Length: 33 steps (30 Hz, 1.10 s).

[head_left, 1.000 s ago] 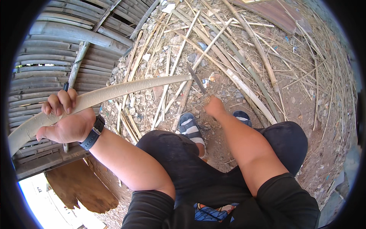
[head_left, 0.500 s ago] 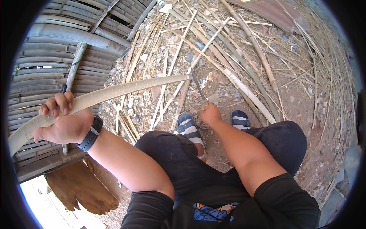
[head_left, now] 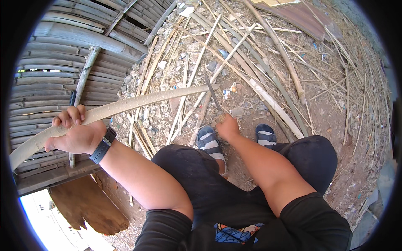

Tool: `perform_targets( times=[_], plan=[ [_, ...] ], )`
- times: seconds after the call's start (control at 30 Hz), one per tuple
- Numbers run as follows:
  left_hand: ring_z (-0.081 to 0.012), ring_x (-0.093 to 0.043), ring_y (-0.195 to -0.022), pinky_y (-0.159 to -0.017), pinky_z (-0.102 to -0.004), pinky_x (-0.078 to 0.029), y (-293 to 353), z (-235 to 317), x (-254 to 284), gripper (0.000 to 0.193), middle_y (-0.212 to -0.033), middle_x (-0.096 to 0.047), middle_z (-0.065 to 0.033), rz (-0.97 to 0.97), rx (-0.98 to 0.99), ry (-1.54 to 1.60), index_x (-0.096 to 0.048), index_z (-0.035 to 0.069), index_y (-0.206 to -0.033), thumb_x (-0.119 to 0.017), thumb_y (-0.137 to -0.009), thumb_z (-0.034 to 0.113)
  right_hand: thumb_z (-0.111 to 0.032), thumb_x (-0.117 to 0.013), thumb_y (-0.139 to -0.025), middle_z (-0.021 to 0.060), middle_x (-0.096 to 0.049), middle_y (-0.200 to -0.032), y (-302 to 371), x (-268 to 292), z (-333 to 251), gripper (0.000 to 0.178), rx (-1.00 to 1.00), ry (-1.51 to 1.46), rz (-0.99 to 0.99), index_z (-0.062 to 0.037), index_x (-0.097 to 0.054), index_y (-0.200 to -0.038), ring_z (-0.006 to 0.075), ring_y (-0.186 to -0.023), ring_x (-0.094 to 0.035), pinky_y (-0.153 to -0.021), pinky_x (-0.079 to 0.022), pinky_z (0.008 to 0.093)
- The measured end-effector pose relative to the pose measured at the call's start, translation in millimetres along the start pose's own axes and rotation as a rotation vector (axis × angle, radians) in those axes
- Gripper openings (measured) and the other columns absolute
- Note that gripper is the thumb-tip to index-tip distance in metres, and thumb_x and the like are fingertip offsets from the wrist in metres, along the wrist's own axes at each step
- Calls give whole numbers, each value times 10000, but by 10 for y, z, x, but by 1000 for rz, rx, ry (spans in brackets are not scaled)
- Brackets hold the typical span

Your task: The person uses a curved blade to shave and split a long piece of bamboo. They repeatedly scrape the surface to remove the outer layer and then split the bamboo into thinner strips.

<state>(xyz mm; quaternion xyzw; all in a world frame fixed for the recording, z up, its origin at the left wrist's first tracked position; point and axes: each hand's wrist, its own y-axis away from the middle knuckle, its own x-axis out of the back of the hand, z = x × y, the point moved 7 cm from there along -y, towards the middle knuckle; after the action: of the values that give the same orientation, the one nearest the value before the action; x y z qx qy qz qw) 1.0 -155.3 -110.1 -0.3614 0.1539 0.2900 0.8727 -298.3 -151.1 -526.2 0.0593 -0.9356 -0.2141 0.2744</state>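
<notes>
My left hand (head_left: 81, 136), with a dark watch on its wrist, grips a long, pale, flat bamboo strip (head_left: 142, 100). Its fingers curl over the upper edge and the thumb lies along the lower side. The strip runs from the far left toward the middle of the view, bending with the lens. In my closed right hand (head_left: 228, 126) is a knife (head_left: 212, 93) with a narrow, dark blade. That blade crosses the strip close to its right end, angled up and to the left. Most of the knife's handle is hidden by my fingers.
A bamboo slat wall (head_left: 50, 90) stands at left, with a brown torn sheet (head_left: 90, 205) below it. Split bamboo pieces and a thicker pole (head_left: 280, 50) litter the ground beyond my sandals (head_left: 209, 142). Dry shavings (head_left: 356, 92) lie at right; a rusty sheet (head_left: 293, 16) is at the back.
The knife and my right hand have shifted slightly left, so the strip's end now shows past the blade. My left hand keeps its grip. The whole view has moved a little.
</notes>
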Motion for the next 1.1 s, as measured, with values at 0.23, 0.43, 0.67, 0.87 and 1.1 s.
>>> perform_targets(
  times=[0.23,0.43,0.67,0.87,1.1],
  plan=[
    [-116,-356,-492,-502,-256,-296,112,30,-206,763,-629,-416,48,-16,-15,4,-527,179,-790,-283,-794,903,-210,-694,-785,269,-658,-830,172,87,-1084,353,353,-161,-95,6,-584,-1041,429,-793,-661,-692,-501,483],
    [-117,-360,-493,-501,-257,-296,51,3,-5,754,-632,-423,52,77,-22,-44,-532,184,-795,-305,-791,903,-205,-686,-801,265,-677,-892,-121,-13,145,362,43,21,-9,6,-587,-1078,431,-852,-671,-762,-527,481],
    [-122,-360,-490,-496,-260,-297,83,27,-192,760,-619,-417,44,-4,-26,-14,-535,183,-812,-283,-801,900,-171,-657,-825,277,-672,-919,145,30,-933,365,239,-113,-120,-12,-537,-1131,431,-889,-671,-796,-529,512],
    [-124,-358,-488,-498,-260,-296,48,10,-122,775,-611,-406,40,-64,7,-4,-530,174,-821,-270,-800,904,-149,-652,-840,272,-675,-923,27,14,-178,405,85,60,-41,-2,-527,-1197,422,-890,-676,-799,-537,503],
    [-124,-348,-487,-494,-260,-287,58,47,-186,772,-614,-408,39,43,-58,-78,-502,165,-802,-279,-799,905,-192,-665,-840,268,-675,-945,5,71,-404,363,101,42,-64,-4,-553,-1129,435,-927,-663,-824,-530,507]
  ],
)
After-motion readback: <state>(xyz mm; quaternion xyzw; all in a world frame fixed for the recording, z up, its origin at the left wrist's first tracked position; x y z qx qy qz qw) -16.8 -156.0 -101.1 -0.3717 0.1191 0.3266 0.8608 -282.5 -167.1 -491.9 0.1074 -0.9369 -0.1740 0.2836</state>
